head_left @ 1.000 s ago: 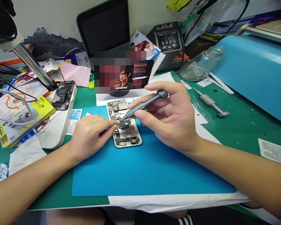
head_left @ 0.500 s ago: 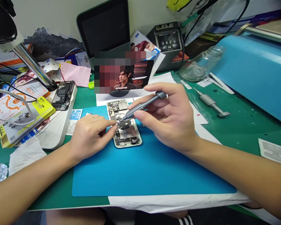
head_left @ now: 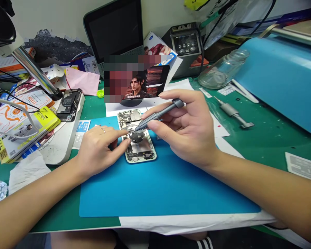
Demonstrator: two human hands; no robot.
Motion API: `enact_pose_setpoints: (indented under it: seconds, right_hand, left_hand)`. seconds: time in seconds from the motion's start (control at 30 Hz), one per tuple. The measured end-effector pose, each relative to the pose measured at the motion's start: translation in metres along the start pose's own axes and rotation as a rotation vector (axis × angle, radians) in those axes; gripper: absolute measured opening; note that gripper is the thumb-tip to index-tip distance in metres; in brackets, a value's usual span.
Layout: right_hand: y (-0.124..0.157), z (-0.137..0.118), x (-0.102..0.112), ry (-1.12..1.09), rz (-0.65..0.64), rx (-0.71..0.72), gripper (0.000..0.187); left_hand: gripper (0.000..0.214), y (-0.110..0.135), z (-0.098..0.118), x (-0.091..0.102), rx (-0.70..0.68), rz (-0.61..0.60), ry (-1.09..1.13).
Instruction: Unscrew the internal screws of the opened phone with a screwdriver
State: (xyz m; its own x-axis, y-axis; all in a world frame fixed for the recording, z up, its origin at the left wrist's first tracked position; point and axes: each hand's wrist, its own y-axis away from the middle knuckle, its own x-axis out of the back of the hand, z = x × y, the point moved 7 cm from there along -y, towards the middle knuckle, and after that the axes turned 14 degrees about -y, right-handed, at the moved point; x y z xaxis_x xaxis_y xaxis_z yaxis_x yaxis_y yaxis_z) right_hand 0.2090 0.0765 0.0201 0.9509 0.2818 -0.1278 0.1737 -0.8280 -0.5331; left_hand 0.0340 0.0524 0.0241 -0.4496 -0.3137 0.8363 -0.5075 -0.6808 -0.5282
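Note:
An opened phone (head_left: 138, 147) with its inner parts showing lies on a blue mat (head_left: 158, 186). My right hand (head_left: 189, 129) is closed around a grey screwdriver (head_left: 158, 114), whose tip points down at the phone's upper middle. My left hand (head_left: 100, 148) rests on the mat at the phone's left edge. Its forefinger and thumb are pressed against the phone's side next to the screwdriver tip. A ring shows on one left finger.
A propped phone playing video (head_left: 145, 84) stands behind the work. A second opened phone (head_left: 68, 103) lies at left on a white base (head_left: 62, 138), beside a yellow box (head_left: 26, 133). A second screwdriver (head_left: 233, 112), a glass jar (head_left: 223, 71) and a blue cover (head_left: 282, 79) are at right.
The screwdriver tip and my left fingertips have shifted slightly up along the phone. Otherwise both hands stay in place.

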Motion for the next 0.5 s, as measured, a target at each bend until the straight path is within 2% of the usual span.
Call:
enact_pose_setpoints:
  seconds: [0.17, 0.27, 0.4, 0.5]
  right_hand:
    - [0.0, -0.0035, 0.0044, 0.014, 0.063, 0.11, 0.047]
    - [0.0002, -0.0042, 0.0046, 0.036, 0.049, 0.166, 0.051]
    - [0.0008, -0.0026, 0.0044, 0.054, 0.023, 0.153, 0.052]
    - [0.0013, -0.0026, 0.0038, 0.067, -0.004, 0.145, 0.053]
  left_hand:
    - [0.038, -0.0019, -0.0012, 0.0054, 0.07, -0.032, 0.042]
    - [0.03, -0.002, -0.003, 0.0079, 0.114, -0.024, 0.066]
    - [0.013, -0.0026, 0.0007, 0.0095, 0.073, 0.006, 0.042]
    - [0.01, -0.0033, 0.0025, 0.0089, 0.049, 0.001, 0.036]
